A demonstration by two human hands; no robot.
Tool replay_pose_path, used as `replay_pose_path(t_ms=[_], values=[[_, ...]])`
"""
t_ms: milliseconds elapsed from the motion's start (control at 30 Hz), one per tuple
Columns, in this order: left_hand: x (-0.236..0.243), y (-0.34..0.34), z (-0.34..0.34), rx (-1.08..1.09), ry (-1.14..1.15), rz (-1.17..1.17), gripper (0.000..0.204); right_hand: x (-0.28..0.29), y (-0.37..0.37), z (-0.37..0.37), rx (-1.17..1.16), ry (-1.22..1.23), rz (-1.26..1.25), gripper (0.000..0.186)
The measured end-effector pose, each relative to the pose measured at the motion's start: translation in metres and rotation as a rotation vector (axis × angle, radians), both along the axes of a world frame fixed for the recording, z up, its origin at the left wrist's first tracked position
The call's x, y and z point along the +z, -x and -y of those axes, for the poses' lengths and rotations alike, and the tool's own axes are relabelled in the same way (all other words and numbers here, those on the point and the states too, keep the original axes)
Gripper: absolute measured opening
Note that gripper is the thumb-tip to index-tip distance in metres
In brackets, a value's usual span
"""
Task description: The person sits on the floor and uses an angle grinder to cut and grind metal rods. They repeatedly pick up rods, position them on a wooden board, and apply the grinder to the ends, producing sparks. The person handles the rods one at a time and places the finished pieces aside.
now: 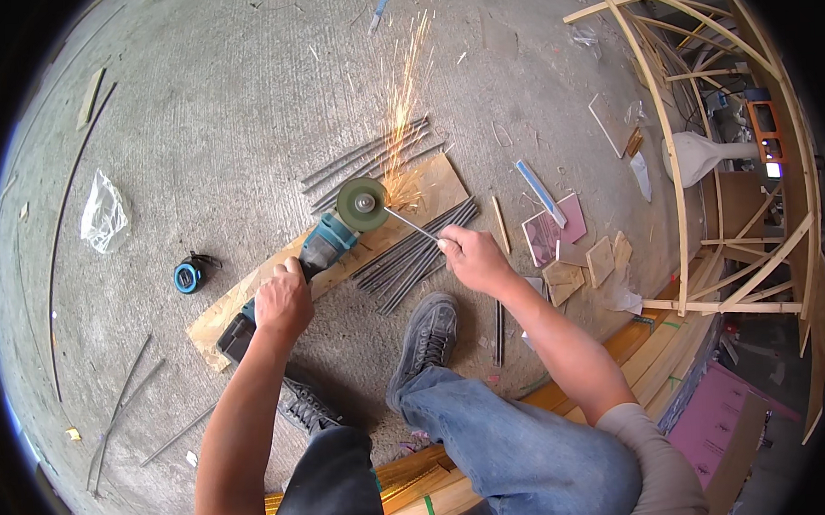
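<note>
My left hand is wrapped round the body of a teal and black angle grinder, whose green disc faces up. Between the fingers of my right hand is a thin metal rod, its far end against the disc's edge. Orange sparks spray away from that contact. Under the grinder lies a long wooden board. A bundle of dark metal rods rests across the board's near side, and more metal rods lie beyond it.
A tape measure and crumpled clear plastic lie at left. To the right are pink tile pieces, a blue-white strip and wood scraps. A wooden frame stands at far right. My shoes are close to the rods.
</note>
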State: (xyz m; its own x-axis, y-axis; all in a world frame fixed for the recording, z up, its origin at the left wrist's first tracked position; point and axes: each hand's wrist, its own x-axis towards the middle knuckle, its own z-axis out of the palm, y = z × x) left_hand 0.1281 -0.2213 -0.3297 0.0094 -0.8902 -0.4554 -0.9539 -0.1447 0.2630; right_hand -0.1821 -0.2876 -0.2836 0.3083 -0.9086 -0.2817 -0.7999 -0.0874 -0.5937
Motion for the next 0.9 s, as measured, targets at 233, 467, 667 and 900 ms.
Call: replay_pose_path(t_ms=[233,467,667,900], values=[[-0.002,0.0,0.0,0.009,-0.012,0.01,0.032,0.007,-0.003,0.006,-0.097,-0.293,0.117,0.023],[0.0,0.001,0.0,0.007,-0.009,0.006,0.031,0.0,0.004,0.012,-0.275,-0.69,0.357,0.028],[-0.002,0.0,0.0,-0.008,-0.005,0.013,0.032,-0.005,0.017,0.009,-0.361,-1.16,0.676,0.024],[-0.005,-0.001,-0.002,0.0,0.003,0.021,0.03,-0.012,0.015,-0.014,-0.284,-0.5,0.455,0.017]])
